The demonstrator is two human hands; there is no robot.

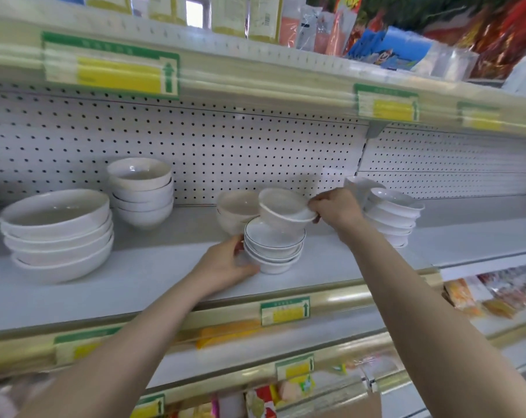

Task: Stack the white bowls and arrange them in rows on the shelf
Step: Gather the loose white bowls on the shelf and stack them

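A short stack of small white bowls with a thin dark rim line [274,247] stands on the grey shelf [153,276]. My left hand [225,267] grips this stack at its left side. My right hand [334,208] pinches the rim of a single white bowl [283,211], held tilted just above the stack. Behind them stands another small white bowl stack [234,211]. To the right is a stack of small bowls [391,217]. On the left stand a stack of large white bowls [58,233] and a stack of medium bowls [141,191].
A perforated white back panel [225,146] closes the shelf. The upper shelf [255,73] with green-yellow price tags overhangs closely. Packaged goods fill the shelves above and below. Bare shelf surface lies between the left stacks and the middle stack.
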